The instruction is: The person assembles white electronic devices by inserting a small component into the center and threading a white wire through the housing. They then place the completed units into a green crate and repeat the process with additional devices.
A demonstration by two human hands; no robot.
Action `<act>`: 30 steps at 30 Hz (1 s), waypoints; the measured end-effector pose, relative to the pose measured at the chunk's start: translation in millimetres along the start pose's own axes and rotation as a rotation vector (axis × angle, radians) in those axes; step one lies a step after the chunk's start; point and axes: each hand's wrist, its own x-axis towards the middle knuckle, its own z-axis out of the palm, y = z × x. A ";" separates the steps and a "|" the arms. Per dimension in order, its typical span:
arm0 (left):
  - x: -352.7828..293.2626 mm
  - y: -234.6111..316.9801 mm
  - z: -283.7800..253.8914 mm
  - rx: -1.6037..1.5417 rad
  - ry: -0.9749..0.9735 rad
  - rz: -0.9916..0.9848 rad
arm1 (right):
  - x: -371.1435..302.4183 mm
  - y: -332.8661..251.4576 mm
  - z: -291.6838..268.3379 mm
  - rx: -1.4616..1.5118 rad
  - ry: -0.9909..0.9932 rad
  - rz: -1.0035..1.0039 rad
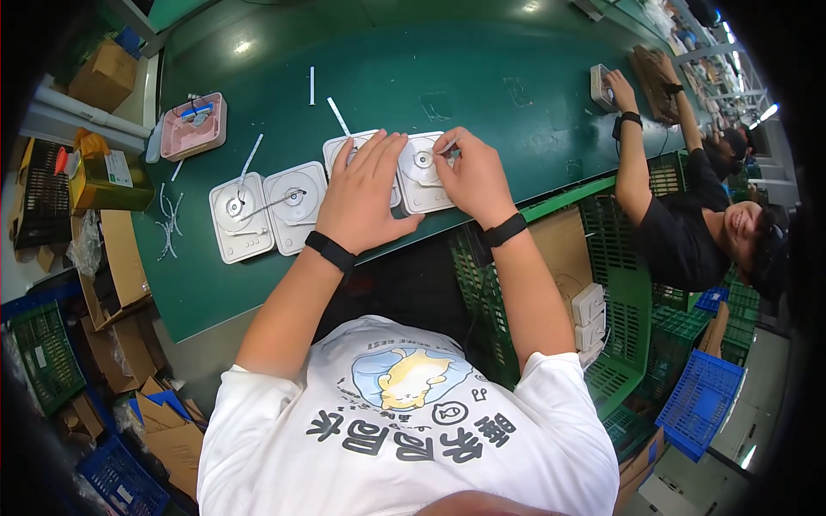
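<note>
Left hand: the left hand (366,187) lies palm down, fingers extended, over the third white turntable-like unit (330,155).
Right hand: apart from the left; the right hand (475,176) draws its fingertips together beside the hub of the fourth unit (420,196); whether they grip anything, I cannot tell.
Worktop: the green worktop (258,90) carries all four units in a row, the first (225,225) and second (288,237) left of the hands.

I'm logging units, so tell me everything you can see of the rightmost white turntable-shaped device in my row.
The white turntable-shaped device looks plastic and boxy, with rounded corners and a round disc with a central hub. It lies flat on the green table, close to the near edge, disc up. The right hand covers part of its right side, close to the disc; exact contact is hard to tell.
</note>
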 end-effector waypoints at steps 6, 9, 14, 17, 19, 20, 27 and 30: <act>-3.6 -0.3 -0.8 -0.001 -0.007 -0.022 | -7.0 -8.3 -12.9 0.079 -0.096 0.051; -2.1 1.1 -0.6 -0.009 0.000 -0.015 | -7.0 -3.1 -10.5 0.018 -0.018 -0.007; 0.9 -0.7 -2.4 -0.013 0.004 -0.007 | -1.4 -3.5 -8.8 0.094 -0.054 0.160; -0.3 0.8 -2.9 -0.011 -0.008 -0.021 | -4.2 0.7 -7.2 0.195 -0.044 0.139; -0.3 1.1 -2.4 -0.011 -0.015 -0.028 | -4.0 -0.8 -7.0 0.199 -0.028 0.158; 0.0 0.4 -2.9 -0.001 -0.022 -0.027 | -3.2 -2.5 -6.4 0.203 -0.011 0.175; 13.2 4.7 -7.3 0.069 -0.019 -0.020 | -1.0 -11.7 -0.6 0.166 0.019 0.179; 40.1 11.2 -9.0 -0.014 0.060 -0.140 | -0.1 -10.9 -1.2 0.194 0.015 0.176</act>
